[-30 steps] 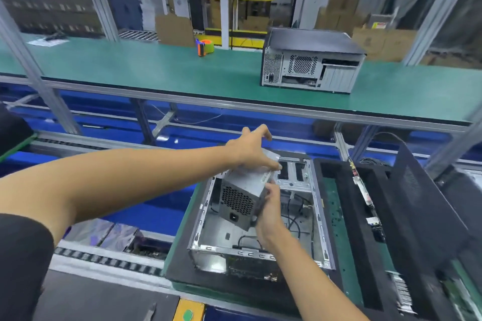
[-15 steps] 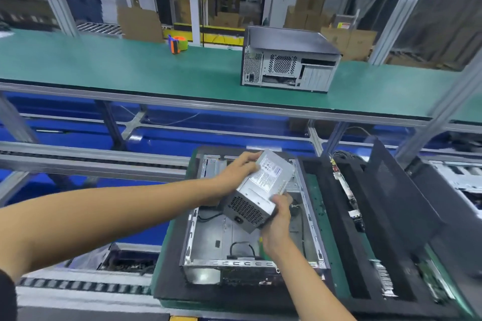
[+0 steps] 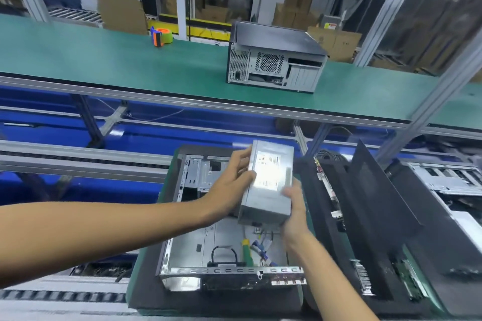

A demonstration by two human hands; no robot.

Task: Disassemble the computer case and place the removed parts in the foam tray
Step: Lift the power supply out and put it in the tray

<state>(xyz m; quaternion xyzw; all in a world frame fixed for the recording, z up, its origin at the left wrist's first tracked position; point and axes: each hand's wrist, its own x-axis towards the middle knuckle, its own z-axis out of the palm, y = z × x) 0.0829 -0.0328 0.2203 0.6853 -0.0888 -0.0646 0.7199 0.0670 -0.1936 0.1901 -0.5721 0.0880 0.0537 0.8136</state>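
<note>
I hold a grey metal power supply (image 3: 268,190) with a white label above the open computer case (image 3: 224,271). My left hand (image 3: 232,185) grips its left side, thumb on the top face. My right hand (image 3: 294,211) grips its near right corner from below. The case lies open-side up on a black foam pad, with loose cables and a green-handled tool inside near its front. To the right lies the black foam tray (image 3: 336,229), which holds circuit boards in its slots and a dark side panel (image 3: 378,203) leaning in it.
A closed computer case (image 3: 273,60) stands on the green conveyor belt (image 3: 130,65) beyond. An orange and green tape dispenser (image 3: 161,36) sits farther left on that belt. Another open metal case (image 3: 448,182) lies at the far right. Aluminium frame posts rise on both sides.
Both hands have lifted the power supply out of the case and swung it up and to the right, toward the foam tray. Its labelled face now points up.
</note>
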